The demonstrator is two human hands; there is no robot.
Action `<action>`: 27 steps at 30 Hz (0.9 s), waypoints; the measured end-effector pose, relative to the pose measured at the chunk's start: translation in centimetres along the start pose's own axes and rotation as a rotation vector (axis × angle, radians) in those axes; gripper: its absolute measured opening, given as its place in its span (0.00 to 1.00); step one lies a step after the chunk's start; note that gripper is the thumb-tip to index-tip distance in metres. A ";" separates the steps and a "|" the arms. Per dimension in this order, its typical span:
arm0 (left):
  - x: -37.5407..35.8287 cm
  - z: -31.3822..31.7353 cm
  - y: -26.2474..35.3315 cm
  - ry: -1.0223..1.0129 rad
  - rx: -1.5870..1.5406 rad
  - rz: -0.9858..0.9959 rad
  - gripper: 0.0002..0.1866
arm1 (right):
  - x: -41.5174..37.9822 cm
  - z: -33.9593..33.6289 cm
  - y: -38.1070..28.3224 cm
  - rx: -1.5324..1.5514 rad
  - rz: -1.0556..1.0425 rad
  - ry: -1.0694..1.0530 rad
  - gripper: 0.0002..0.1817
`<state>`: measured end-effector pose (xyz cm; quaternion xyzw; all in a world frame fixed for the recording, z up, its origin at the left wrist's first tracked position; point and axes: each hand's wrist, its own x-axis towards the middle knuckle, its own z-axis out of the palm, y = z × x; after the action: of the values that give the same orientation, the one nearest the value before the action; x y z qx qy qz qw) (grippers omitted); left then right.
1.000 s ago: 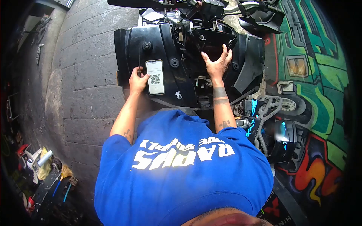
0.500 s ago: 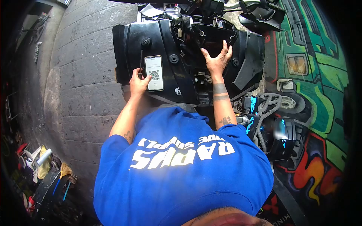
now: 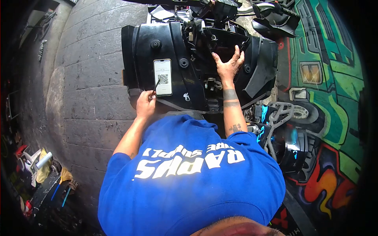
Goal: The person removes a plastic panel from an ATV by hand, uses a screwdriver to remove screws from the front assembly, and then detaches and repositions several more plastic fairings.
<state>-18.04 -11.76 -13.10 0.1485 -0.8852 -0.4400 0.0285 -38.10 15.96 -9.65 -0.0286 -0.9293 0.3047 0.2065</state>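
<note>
A phone [image 3: 163, 84] with a QR code on its lit screen lies on the left part of a large black plastic panel [image 3: 138, 59]. My left hand [image 3: 146, 104], closed round a thin dark tool [image 3: 156, 85], is just below the phone's lower left corner. The tool's tip overlaps the screen. Over the right part of the panel, my right hand [image 3: 228, 67] has its thumb and fingers spread, with the fingertips at the lower edge of a black housing [image 3: 225, 38]. Whether they touch the housing is unclear.
Handlebar parts [image 3: 271, 17] rise at the top right. Wheels and black parts [image 3: 299, 110] stand at the right beside a painted wall [image 3: 334, 74]. A brush [image 3: 66, 177] and other items are at the lower left, beyond the dark floor [image 3: 90, 78].
My left hand has moved down off the phone's left edge, and the dark tool now slants over the screen. My right hand keeps nearly the same pose. The view has shifted slightly.
</note>
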 end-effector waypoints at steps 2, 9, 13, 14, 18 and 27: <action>-0.7 0.5 -0.5 0.064 0.039 0.026 0.10 | -0.1 0.1 0.2 -0.001 0.001 0.011 0.52; 7.0 0.5 6.9 -0.022 0.323 -0.169 0.45 | -0.1 0.2 0.2 -0.033 0.006 -0.017 0.53; 12.2 0.9 10.1 -0.279 0.513 -0.314 0.52 | 0.1 0.4 0.3 -0.039 -0.007 0.005 0.53; 13.1 1.5 9.5 -0.299 0.556 -0.285 0.54 | 0.0 0.4 0.4 -0.045 -0.002 0.004 0.52; 14.9 2.3 10.0 -0.398 0.643 -0.305 0.55 | 0.1 0.4 0.1 0.005 0.021 0.018 0.52; 14.4 2.2 10.8 -0.415 0.672 -0.267 0.54 | -0.4 0.2 -0.3 -0.015 0.056 0.002 0.51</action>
<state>-34.72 -8.03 -7.08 0.1714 -0.9395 -0.1469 -0.2578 -37.80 15.56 -9.75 -0.0565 -0.9303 0.3032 0.1987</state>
